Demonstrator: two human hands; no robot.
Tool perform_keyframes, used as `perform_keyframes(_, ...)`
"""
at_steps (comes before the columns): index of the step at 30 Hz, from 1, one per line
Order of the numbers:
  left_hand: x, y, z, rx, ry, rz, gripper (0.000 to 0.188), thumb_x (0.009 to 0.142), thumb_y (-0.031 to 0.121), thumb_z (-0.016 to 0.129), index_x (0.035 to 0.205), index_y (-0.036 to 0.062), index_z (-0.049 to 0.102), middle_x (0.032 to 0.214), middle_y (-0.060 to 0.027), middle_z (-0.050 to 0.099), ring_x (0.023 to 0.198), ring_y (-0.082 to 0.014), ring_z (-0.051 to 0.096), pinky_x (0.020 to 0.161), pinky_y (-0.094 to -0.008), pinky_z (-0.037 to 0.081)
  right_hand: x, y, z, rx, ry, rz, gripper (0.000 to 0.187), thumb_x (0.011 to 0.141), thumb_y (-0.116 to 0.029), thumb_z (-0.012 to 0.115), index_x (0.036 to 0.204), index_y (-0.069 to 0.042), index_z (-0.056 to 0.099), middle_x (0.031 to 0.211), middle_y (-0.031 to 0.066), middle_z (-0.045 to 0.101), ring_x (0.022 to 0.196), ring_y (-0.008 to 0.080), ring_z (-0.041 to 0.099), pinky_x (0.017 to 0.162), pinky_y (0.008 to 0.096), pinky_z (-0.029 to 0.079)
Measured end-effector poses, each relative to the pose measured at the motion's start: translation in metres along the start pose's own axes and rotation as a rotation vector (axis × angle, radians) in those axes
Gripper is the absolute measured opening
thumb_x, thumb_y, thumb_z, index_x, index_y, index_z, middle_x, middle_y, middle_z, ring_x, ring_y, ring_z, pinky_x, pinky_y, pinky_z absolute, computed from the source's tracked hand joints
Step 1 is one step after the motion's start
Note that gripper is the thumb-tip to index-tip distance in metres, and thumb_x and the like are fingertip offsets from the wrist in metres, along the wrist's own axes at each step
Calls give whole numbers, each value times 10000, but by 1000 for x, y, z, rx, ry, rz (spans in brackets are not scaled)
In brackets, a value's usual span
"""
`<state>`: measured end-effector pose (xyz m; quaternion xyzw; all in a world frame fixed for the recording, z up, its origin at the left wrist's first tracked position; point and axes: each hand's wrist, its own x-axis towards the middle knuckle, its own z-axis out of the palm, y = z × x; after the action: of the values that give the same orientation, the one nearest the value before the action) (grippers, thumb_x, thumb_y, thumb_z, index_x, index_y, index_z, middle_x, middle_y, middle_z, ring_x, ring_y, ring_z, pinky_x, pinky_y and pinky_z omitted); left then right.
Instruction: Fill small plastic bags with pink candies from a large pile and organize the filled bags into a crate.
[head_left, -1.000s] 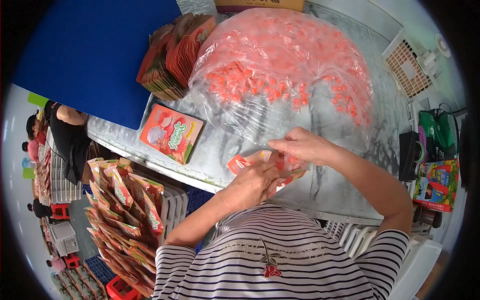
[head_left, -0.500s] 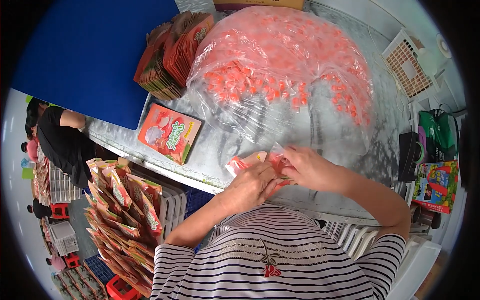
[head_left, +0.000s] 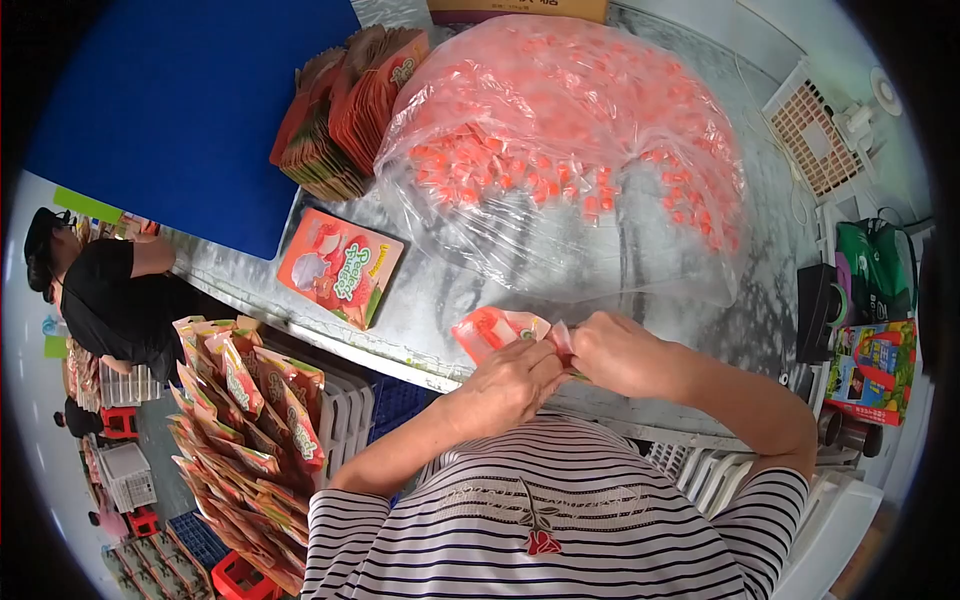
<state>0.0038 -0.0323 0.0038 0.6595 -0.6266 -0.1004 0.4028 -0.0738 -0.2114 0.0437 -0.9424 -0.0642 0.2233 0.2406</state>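
Observation:
Near the table's front edge, a red-and-white candy pouch [head_left: 488, 332] lies tilted between my two hands. My left hand [head_left: 512, 385] is closed around its body, fingers bent over the printed side. My right hand [head_left: 618, 352] pinches the pouch's right end, where a pale, clear-looking strip shows between the fingers. Beyond them spreads a large clear plastic bag [head_left: 560, 110] filled with small red-orange wrapped candies. A flat printed pouch [head_left: 340, 268] rests on the table to the left. Behind it stand bundled stacks of similar pouches [head_left: 350, 110].
Left below the table edge, a crate holds many filled pouches [head_left: 250, 430]. A blue board [head_left: 170, 120] covers the far left. On the right are a beige basket [head_left: 815, 135], a green bag [head_left: 875, 265] and a colourful package [head_left: 872, 372]. A person in black [head_left: 125, 295] is at far left.
My hands have closed in on the pouch's right end, the right hand's fingers now more curled. The pouch has turned slightly. The person at far left has shifted and straightened.

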Motion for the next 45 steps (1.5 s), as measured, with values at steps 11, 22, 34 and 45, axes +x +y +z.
perform_keyframes(11, 0, 12, -4, -26, -13, 37, 125, 798, 55, 668, 892, 0, 605, 833, -141, 576, 737, -322, 597, 643, -377, 507, 1, -13, -3, 282, -43, 39, 171, 786, -39, 597, 940, 36, 591, 868, 231, 641, 825, 404, 616, 713, 435, 498)
perform_keyframes(22, 1, 3, -5, -23, 14, -20, 103, 829, 63, 629, 845, -24, 576, 828, -149, 559, 769, -326, 590, 683, -403, 500, -16, -6, -20, 797, 24, 116, 380, 888, -98, 576, 1244, 16, 506, 1040, 146, 662, 971, 202, 628, 851, 326, 493)
perform_keyframes(34, 0, 9, -11, -30, -39, -9, 136, 793, 43, 657, 904, -7, 597, 832, -135, 562, 747, -311, 587, 662, -391, 498, -27, -22, -22, 417, -188, 34, 458, 845, -201, 626, 1224, 22, 499, 1088, 223, 591, 1049, 362, 571, 920, 426, 436)
perform_keyframes(45, 3, 28, -48, 117, -104, 106, 149, 723, 52, 685, 818, 10, 579, 763, -117, 547, 658, -282, 582, 601, -382, 485, 4, -19, -6, 557, -169, -499, 432, 795, -233, 659, 1166, -27, 579, 1041, 154, 610, 895, 295, 597, 843, 371, 473)
